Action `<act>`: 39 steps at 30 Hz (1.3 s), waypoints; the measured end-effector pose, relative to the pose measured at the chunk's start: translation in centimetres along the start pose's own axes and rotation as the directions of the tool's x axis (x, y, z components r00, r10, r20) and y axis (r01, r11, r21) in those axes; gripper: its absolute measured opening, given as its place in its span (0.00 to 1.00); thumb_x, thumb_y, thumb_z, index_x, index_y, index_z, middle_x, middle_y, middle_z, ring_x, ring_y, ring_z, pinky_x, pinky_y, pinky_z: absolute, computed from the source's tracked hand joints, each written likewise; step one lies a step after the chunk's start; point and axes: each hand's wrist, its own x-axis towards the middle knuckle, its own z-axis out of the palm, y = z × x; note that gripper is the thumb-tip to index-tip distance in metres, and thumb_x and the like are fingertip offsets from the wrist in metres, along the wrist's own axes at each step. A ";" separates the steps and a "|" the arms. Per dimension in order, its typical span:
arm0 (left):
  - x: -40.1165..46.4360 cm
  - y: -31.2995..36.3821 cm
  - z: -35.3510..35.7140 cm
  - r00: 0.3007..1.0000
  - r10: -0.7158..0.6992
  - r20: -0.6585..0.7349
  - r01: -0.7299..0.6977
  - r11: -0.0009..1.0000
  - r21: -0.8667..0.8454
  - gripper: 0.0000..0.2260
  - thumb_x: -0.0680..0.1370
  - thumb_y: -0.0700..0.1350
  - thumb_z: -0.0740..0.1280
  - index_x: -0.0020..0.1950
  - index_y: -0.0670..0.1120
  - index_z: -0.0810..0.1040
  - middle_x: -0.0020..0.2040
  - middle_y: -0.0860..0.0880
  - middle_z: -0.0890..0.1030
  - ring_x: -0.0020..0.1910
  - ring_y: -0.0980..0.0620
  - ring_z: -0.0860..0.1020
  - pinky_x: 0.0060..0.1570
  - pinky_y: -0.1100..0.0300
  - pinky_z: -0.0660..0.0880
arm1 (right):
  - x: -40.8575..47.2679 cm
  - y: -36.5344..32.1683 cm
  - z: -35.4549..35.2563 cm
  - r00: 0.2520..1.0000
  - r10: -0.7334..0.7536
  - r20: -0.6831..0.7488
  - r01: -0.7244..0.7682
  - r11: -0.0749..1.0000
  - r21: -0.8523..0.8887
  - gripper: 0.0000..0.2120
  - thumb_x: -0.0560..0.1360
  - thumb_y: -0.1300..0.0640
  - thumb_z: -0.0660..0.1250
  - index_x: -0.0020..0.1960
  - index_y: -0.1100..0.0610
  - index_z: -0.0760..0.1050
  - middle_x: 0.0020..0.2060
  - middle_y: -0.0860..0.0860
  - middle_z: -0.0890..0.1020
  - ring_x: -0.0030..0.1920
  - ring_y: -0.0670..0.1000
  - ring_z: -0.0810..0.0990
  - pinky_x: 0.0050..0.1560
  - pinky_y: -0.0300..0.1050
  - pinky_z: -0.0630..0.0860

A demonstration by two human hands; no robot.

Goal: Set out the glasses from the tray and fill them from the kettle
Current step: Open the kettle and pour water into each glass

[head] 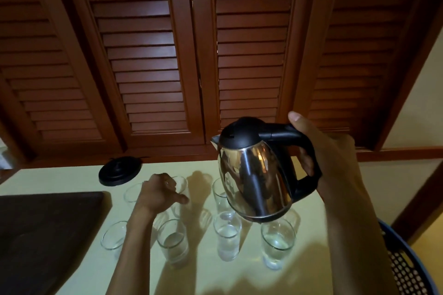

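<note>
Several clear glasses stand in two rows on the pale table. In the near row, three glasses hold water, and the leftmost glass looks empty. My right hand grips the black handle of the steel kettle, held above the right glasses and tilted slightly left, spout up. My left hand wraps around a far-row glass that stands on the table. The kettle hides part of a far glass.
The kettle's black round base lies at the table's far left. A dark tray covers the left side. A blue perforated basket rim shows at the right edge. Brown louvred shutters rise behind the table.
</note>
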 end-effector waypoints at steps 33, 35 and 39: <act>-1.4 5.1 1.4 0.946 0.321 -0.044 -0.313 0.873 -0.374 0.22 0.51 0.46 0.74 0.43 0.46 0.76 0.37 0.51 0.80 0.34 0.52 0.78 0.39 0.46 0.78 | 5.2 -6.4 8.1 0.863 -0.326 0.385 0.501 0.648 -0.574 0.26 0.69 0.40 0.73 0.35 0.65 0.77 0.24 0.59 0.78 0.23 0.59 0.76 0.33 0.42 0.70; -1.4 5.2 1.6 0.948 0.318 -0.027 -0.306 0.879 -0.366 0.22 0.52 0.45 0.75 0.44 0.44 0.76 0.36 0.50 0.81 0.33 0.51 0.78 0.40 0.45 0.79 | 5.7 -6.8 8.5 0.878 -0.302 0.372 0.473 0.669 -0.573 0.31 0.61 0.33 0.70 0.37 0.63 0.76 0.19 0.49 0.73 0.21 0.51 0.71 0.30 0.42 0.67; -1.3 5.1 1.7 0.950 0.313 -0.009 -0.294 0.881 -0.371 0.20 0.54 0.43 0.76 0.44 0.47 0.76 0.35 0.53 0.81 0.35 0.52 0.79 0.43 0.47 0.79 | 5.7 -8.5 9.4 0.896 -0.204 0.393 0.422 0.664 -0.618 0.29 0.64 0.33 0.71 0.40 0.61 0.80 0.18 0.47 0.76 0.23 0.48 0.74 0.33 0.44 0.70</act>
